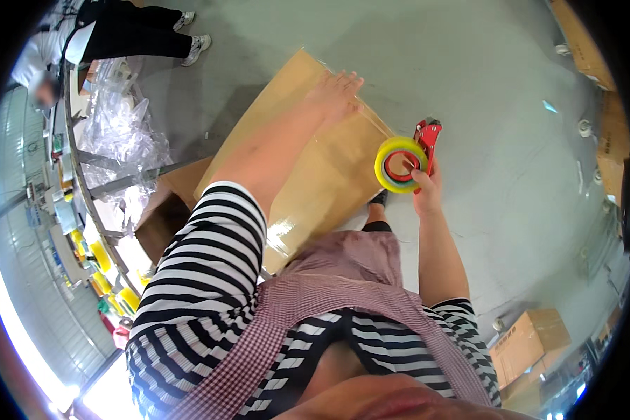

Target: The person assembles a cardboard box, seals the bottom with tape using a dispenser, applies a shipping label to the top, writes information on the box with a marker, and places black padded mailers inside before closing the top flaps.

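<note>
the brown carton (329, 168) is in front of the person and serves as landmark here; what supports it is not shown. the left hand (338, 96) is laid out flat, palm down and fingers slightly apart, at the carton's far right edge, with the fingertips reaching past that edge. it grips nothing visible; the surface beneath the palm is hidden. the right hand (427, 187) is closed around a red tape dispenser (429, 136) just beside the carton's right edge. a yellow tape roll (381, 164) is mounted on the dispenser.

progress, as judged: the taping appears partway along. a clear tape strip (379, 124) runs from near the left hand, along the carton's right edge, to the dispenser. it looks drawn out and held down at one end. outstanding: the strip appears joined to the roll, so cutting and smoothing look not yet done. a glossy patch at the carton's near end may be tape already laid; glare prevents confirmation.

surroundings: an open cardboard box (191, 179) is immediately left of the carton, with crumpled clear plastic (122, 122) beyond it. a co-worker's dark trousers (136, 31) show far left of the carton.
</note>
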Action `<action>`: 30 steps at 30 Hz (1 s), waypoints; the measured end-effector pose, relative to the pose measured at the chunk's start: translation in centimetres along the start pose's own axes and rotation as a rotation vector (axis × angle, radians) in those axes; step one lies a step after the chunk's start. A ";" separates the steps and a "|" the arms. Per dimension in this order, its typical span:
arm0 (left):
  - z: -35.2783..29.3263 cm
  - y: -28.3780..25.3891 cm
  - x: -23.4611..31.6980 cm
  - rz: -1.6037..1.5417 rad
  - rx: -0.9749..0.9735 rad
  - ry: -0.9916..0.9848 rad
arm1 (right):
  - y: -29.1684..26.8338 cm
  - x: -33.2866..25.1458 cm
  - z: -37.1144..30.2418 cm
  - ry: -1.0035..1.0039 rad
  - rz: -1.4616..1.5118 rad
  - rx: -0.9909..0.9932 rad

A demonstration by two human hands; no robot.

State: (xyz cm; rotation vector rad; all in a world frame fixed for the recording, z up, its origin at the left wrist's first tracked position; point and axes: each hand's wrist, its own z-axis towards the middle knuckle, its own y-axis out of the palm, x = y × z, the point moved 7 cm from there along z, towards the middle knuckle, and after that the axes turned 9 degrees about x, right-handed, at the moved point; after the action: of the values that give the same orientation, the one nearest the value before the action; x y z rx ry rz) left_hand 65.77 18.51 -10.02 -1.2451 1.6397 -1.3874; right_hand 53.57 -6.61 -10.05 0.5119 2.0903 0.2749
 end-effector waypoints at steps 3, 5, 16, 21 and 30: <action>3.1 1.9 -4.1 0.062 -0.290 0.012 | -1.8 3.9 4.1 0.069 -0.149 0.105; 3.6 1.9 -7.9 0.097 -0.396 0.006 | -2.2 5.1 4.9 0.099 -0.075 0.076; 4.2 2.4 -17.3 -0.249 -0.373 -0.372 | -1.2 3.1 5.1 0.153 -0.072 0.062; 6.1 -1.3 -9.3 0.288 0.112 0.096 | 0.4 -0.6 4.9 0.201 -0.098 0.024; 4.7 -5.0 4.5 -1.724 -0.438 -0.789 | 4.6 -7.7 6.0 -0.155 -0.866 -0.073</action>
State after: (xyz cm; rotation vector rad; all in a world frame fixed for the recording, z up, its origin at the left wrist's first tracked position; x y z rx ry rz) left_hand 69.75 12.69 -5.87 -3.1958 -0.0188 -0.8607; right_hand 63.44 -6.14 -5.72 -0.4199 1.9455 -0.1901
